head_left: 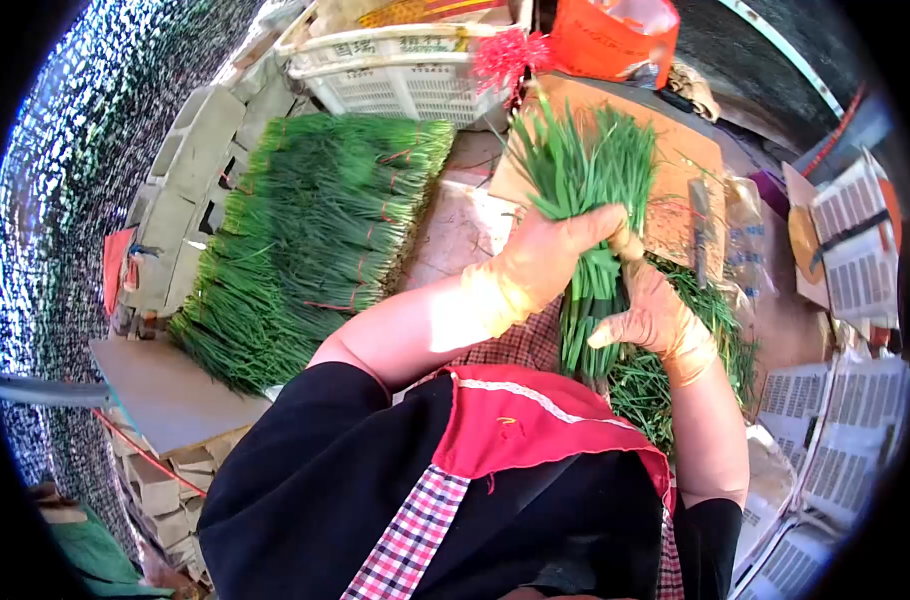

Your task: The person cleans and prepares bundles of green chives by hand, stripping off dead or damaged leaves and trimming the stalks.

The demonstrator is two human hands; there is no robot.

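A bunch of green chives (593,285) stands between my two gloved hands in front of my chest, its leaves spreading upward over a tan board (575,95). My left hand (550,250) is closed around the middle of the bunch, thumb toward the right. Lower down, my right hand (658,318) curls against the bunch's right side, with its thumb across the front; some fingers are hidden. Beneath and beside that hand lies a heap of loose chives (725,325). Rows of tied chive bundles (320,230) are stacked at my left, with red ties showing on several.
Behind the stack stands a white plastic crate (395,85), with a tuft of red ties (510,62) at its corner. An orange-red bucket (615,45) sits at the back. A flat metal strip (699,225) lies on the board. White crates (845,430) line the right.
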